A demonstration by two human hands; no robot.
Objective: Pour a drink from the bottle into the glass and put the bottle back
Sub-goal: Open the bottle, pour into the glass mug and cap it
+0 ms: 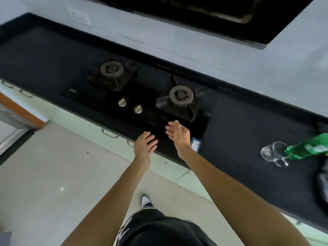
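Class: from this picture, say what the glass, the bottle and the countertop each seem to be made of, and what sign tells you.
Glass: clear glass, likely; the dark counter shows through and its rim glints.
Bottle: translucent green plastic, probably, with a printed label band.
Countertop: black, matte, finely speckled, perhaps stone; the look leaves it open.

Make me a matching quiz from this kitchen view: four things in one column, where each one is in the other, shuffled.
Things:
1. bottle
2. glass
3. knobs
4. socket

Places:
A. on the wall, far left
B. between the two burners
C. at the frame's right edge, on the counter
D. just left of the green one

Pairs: 1-C, 2-D, 3-B, 4-A
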